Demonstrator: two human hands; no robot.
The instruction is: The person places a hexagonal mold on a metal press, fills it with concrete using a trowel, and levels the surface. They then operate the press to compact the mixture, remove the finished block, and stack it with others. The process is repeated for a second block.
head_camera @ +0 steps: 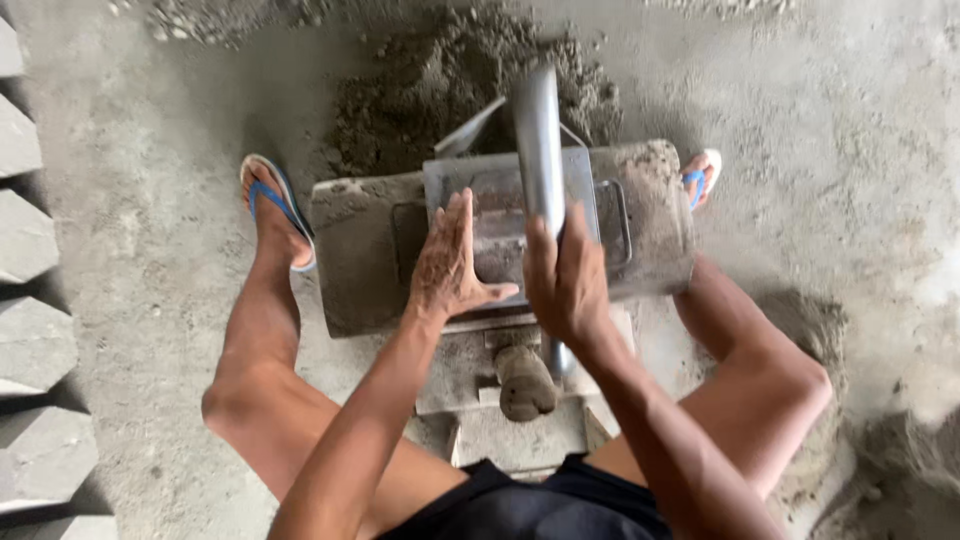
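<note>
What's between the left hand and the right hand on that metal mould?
In the head view, a bare strip of the grey metal mould lies between the flat left hand and the right hand, which grips the steel pipe.

The metal mould (500,215) sits at frame centre on a slab (360,250), between two feet. A sand heap (440,70) lies above it. Both hands meet over the mould (the right hand (565,280) around a metal pipe (538,140), the left hand (450,265) beside it). Blocks (25,240) line the left edge.
</note>
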